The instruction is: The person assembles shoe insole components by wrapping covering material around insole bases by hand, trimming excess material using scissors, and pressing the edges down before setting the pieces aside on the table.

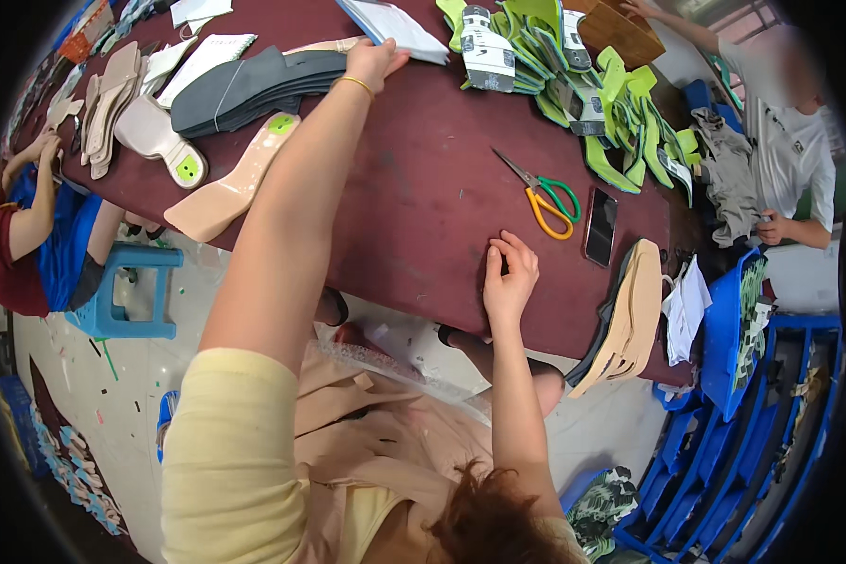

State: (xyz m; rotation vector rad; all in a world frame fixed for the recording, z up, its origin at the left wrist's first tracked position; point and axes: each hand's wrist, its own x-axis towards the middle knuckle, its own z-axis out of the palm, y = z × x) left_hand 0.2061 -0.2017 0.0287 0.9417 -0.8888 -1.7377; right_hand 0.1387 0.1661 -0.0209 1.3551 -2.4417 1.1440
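My left arm stretches across the table to a white paper pad with a blue edge (402,30) at the far side. The fingers of my left hand (370,66) are closed at its near corner, partly hiding the contact. My right hand (510,277) rests on the near part of the maroon table (414,197), its fingers loosely bent and apart, holding nothing. Beyond it lie scissors (547,214) with orange and green handles, blades parted, and a dark phone (601,226). Beside my left forearm are a stack of dark grey sole-shaped pieces (254,92) and a glossy beige insole (226,188).
Green shoe pieces (620,103) are heaped at the far right. Beige soles (630,315) overhang the table's right edge, near a blue basket (728,329) and blue rack (724,461). More insoles (117,103) lie left. Co-workers are at both sides; a blue stool (136,291) stands left.
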